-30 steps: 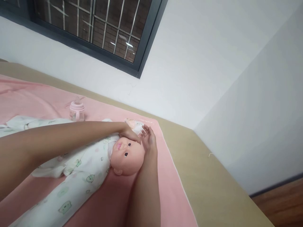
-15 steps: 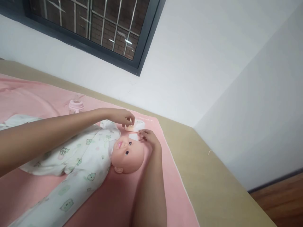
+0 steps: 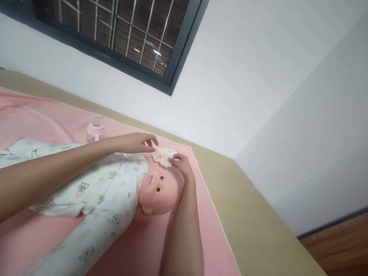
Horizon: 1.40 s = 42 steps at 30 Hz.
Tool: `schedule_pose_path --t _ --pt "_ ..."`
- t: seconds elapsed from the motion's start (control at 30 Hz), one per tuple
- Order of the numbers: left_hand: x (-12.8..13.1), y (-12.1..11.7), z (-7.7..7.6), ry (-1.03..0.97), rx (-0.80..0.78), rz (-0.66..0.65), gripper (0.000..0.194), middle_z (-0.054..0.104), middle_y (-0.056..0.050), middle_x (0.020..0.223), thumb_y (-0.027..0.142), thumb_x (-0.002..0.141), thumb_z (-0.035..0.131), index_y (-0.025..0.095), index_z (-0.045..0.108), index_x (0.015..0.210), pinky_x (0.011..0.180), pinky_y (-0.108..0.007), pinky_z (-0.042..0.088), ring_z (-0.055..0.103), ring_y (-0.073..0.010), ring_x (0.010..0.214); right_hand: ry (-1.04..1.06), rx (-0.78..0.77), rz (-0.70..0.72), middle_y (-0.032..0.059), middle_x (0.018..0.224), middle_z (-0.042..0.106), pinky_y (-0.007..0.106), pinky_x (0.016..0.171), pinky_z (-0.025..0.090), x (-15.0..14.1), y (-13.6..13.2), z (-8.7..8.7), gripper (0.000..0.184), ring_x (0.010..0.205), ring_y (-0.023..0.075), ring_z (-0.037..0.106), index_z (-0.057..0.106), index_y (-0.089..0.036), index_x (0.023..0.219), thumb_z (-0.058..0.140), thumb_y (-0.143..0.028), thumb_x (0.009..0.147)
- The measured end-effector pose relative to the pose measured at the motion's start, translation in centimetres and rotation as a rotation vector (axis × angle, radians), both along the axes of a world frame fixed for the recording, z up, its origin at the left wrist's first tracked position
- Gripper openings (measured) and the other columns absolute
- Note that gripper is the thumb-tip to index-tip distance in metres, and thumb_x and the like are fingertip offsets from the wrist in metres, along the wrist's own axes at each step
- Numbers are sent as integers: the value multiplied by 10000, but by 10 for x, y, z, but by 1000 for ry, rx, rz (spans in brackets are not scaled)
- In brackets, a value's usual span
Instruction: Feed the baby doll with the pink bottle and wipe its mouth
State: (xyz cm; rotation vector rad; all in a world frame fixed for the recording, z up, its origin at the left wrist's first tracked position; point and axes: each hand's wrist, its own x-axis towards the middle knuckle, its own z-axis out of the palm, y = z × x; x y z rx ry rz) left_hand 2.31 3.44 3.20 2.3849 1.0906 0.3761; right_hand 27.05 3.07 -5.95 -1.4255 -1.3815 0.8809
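A baby doll (image 3: 159, 195) lies on its back in a white sleepsuit (image 3: 100, 188) printed with green bears, its face turned up. Just beyond its head, my left hand (image 3: 142, 142) has its fingers closed at the edge of a small peach-and-white piece (image 3: 157, 155) that looks like a thin packet or folded sheet. On the other side, my right hand (image 3: 181, 164) pinches a small white sheet (image 3: 166, 160), which overlaps the peach piece. Both hands are above the pink cloth. A white printed item (image 3: 171, 150) lies partly hidden behind the sheet.
A pink-capped baby bottle (image 3: 96, 131) stands behind my left forearm. The pink cloth (image 3: 211, 226) covers much of the tan surface (image 3: 227, 188), which meets white walls. A dark-framed window (image 3: 169, 78) with bars is above.
The white sheet has come up from beside the doll's head and now lies over the peach piece. My left fingers have shifted slightly left. The view has moved a little.
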Motion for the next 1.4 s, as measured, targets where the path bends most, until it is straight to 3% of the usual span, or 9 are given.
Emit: schedule_pose_path --t 0.23,0.4,0.47,0.57,0.7,0.83,1.07,1.2,1.4 --pt "4 9 -18 -242 -25 44 756 592 -140 1274 639 709 584 153 491 1281 874 -320 473 590 -271 1104 70 169 135 -53 618 534 209 486 336 -21 -22 60 408 511 60 462 559 -175 799 776 -440 577" --pt "9 2 -21 -445 -143 107 511 694 -54 950 580 670 710 161 615 947 722 -268 468 639 -225 872 82 218 235 -58 670 553 195 495 363 -43 -36 83 461 524 55 493 548 -189 852 800 -458 574" --pt "9 -7 -18 -563 -204 142 422 659 -17 781 537 663 737 160 596 787 637 -241 437 609 -172 735 89 226 277 -57 670 556 191 496 363 -48 -40 87 447 531 62 515 545 -197 871 793 -452 598" --pt "7 -20 -10 -737 -297 146 376 574 16 662 455 648 766 158 542 703 542 -210 382 520 -104 602 210 284 322 -30 713 589 199 523 386 -46 -40 87 399 552 70 529 549 -211 916 714 -501 696" --pt "-1 -33 -6 -805 -448 67 356 550 14 661 405 636 761 170 520 753 484 -203 358 486 -90 553 452 346 233 8 793 620 216 593 438 -30 -28 70 386 594 82 514 544 -231 960 546 -587 811" --pt "-13 -34 -15 -680 -536 -46 357 641 -9 761 414 647 724 199 557 879 571 -232 448 605 -160 675 622 254 136 13 829 610 223 639 468 -15 -5 30 381 644 100 527 552 -242 951 501 -599 828" --pt "-26 -30 -23 -300 -255 -171 286 673 11 810 444 757 641 204 697 903 548 -183 400 596 -143 668 652 35 60 36 902 646 258 698 505 -22 14 -38 424 754 141 601 567 -244 960 569 -619 760" --pt "-25 -35 -21 -229 -205 -206 295 695 10 870 438 756 637 210 725 922 616 -183 423 620 -173 770 541 -37 71 65 981 670 303 767 521 -27 6 -52 467 882 178 643 577 -233 992 554 -638 761" --pt "-22 -41 -24 -163 -140 -274 277 691 2 865 439 813 572 201 710 845 637 -207 414 613 -188 781 520 -33 74 68 981 682 302 781 523 -32 0 -50 443 918 178 652 588 -219 983 586 -600 756"
